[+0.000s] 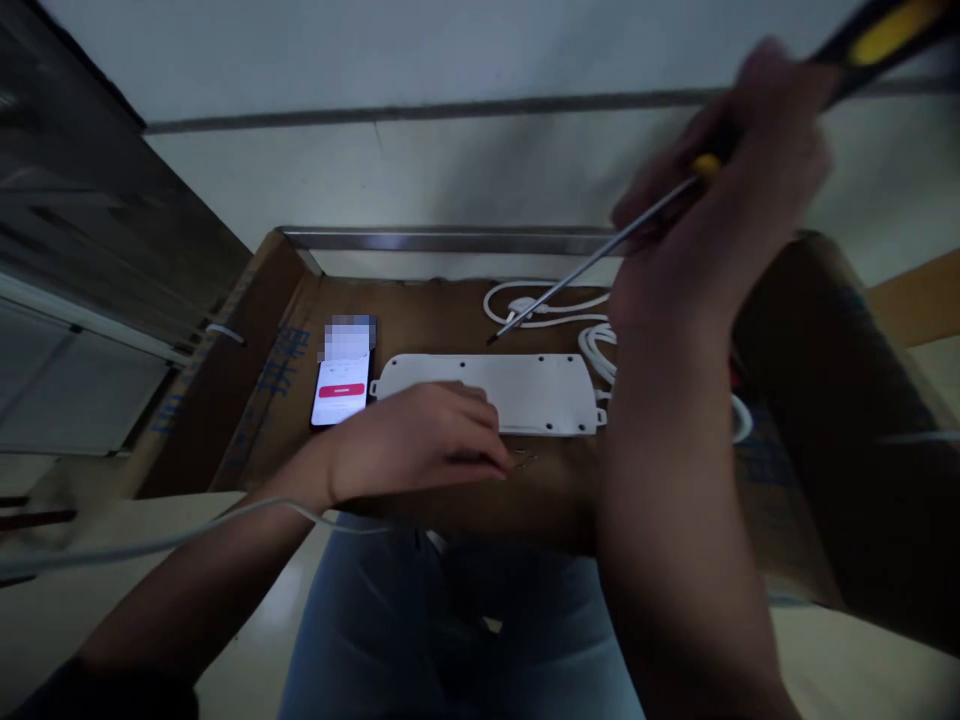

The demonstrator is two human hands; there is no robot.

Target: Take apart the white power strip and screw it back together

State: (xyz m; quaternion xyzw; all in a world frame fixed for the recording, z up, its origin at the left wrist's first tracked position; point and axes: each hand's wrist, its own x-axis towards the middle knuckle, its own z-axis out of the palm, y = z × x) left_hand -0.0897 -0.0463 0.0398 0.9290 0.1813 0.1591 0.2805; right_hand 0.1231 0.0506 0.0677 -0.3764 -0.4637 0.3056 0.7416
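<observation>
My right hand (720, 190) is closed round the black and yellow handle of a screwdriver (592, 262), held raised at the upper right. The long shaft slants down to the left, and its dark tip hovers above the far edge of a white power strip (544, 390). The strip lies face down on cardboard, with dark screw holes along its edges. My left hand (431, 435) covers the strip's near left part. Its fingers are pressed together, pointing at several small screws (527, 455) on the cardboard; whatever may be between the fingertips is hidden.
A lit phone (343, 375) lies left of the strip. The strip's white cord (596, 345) is coiled behind and to the right. Brown cardboard (420, 300) with raised side flaps carries everything. A thin pale cable (187, 535) crosses my left forearm. A pale wall stands behind.
</observation>
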